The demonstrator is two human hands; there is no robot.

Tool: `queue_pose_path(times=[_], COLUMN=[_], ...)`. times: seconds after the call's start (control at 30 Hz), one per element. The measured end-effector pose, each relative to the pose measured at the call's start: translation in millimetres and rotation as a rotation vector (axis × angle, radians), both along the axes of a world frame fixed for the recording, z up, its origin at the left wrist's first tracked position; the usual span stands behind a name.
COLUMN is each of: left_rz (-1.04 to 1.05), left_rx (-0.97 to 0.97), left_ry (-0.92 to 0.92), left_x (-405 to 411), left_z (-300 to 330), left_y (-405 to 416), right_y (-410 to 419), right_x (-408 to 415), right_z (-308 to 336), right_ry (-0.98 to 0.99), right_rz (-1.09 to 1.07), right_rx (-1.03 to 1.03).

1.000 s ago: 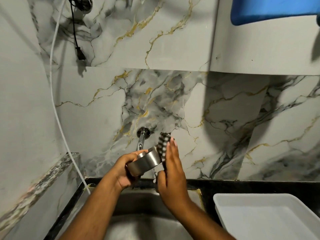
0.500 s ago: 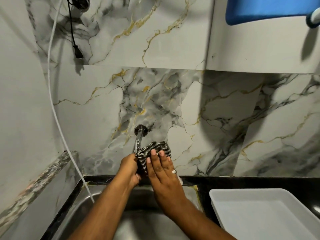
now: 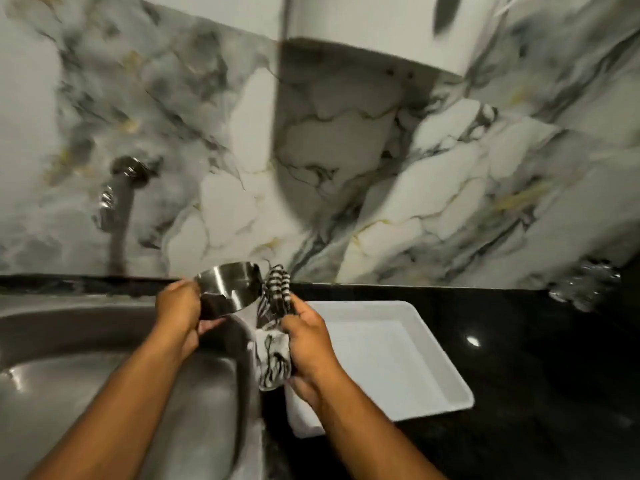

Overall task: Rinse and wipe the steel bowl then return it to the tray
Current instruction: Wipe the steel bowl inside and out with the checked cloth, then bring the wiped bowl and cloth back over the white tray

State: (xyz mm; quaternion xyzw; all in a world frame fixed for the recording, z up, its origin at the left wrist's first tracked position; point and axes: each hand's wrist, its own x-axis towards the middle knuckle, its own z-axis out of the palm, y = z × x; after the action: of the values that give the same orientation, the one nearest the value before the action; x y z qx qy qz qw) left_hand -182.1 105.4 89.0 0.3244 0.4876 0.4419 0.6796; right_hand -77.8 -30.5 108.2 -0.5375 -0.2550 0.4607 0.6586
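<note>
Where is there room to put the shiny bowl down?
The white tray is bare inside, right of the right hand. The black counter beyond the tray is free too. The crowded spot is between sink and tray, where both hands, steel bowl and striped cloth meet.

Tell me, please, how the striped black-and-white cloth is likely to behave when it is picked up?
The striped black-and-white cloth is probably floppy: it bunches and droops below the right hand. It looks thin, so likely light. It may be damp from wiping the shiny steel bowl, so possibly clingy.
</note>
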Motion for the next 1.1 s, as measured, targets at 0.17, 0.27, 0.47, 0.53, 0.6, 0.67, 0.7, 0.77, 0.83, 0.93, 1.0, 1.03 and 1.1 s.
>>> queue_pose_path(times=[0.17,0.27,0.47,0.53,0.6,0.67,0.7,0.77,0.83,0.93,1.0,1.03,1.1], left_rz=[0.025,0.042,0.077,0.090,0.105,0.096,0.086,0.065,0.045,0.021,-0.013,-0.034,-0.076], left_rx=[0.036,0.015,0.025,0.035,0.053,0.061,0.061,0.057,0.062,0.047,0.032,0.031,0.037], left_ry=[-0.015,0.031,0.113,0.170,0.218,0.267,0.281,0.305,0.319,0.318,0.313,0.313,0.305], left_x=[93,134,158,156,155,153,152,152,154,155,155,154,154], left_z=[-19,-25,-21,-18,-15,-14,-15,-18,-24,-34,-39,-42,-45], left_y=[-62,-88,-127,-134,-138,-141,-143,-144,-146,-148,-150,-149,-146], right_y=[-55,-70,-68,-67,-63,-60,-58,-58,-58,-59,-60,-61,-61], right_x=[135,215,295,298,299,297,296,293,290,288,290,289,281], right_z=[-24,-53,-147,-175,-196,-210,-212,-214,-213,-205,-196,-190,-170], right_ry=[-0.229,-0.614,-1.295,-1.370,-1.419,-1.448,-1.458,-1.469,-1.501,-1.496,-1.414,-1.351,-1.159], right_rz=[-0.034,-0.062,0.089,0.188,0.293,0.327,0.326,0.333,0.342,0.379,0.376,0.341,0.173], right_rx=[-0.125,-0.272,-0.514,-0.594,-0.651,-0.680,-0.693,-0.709,-0.732,-0.774,-0.770,-0.741,-0.615])
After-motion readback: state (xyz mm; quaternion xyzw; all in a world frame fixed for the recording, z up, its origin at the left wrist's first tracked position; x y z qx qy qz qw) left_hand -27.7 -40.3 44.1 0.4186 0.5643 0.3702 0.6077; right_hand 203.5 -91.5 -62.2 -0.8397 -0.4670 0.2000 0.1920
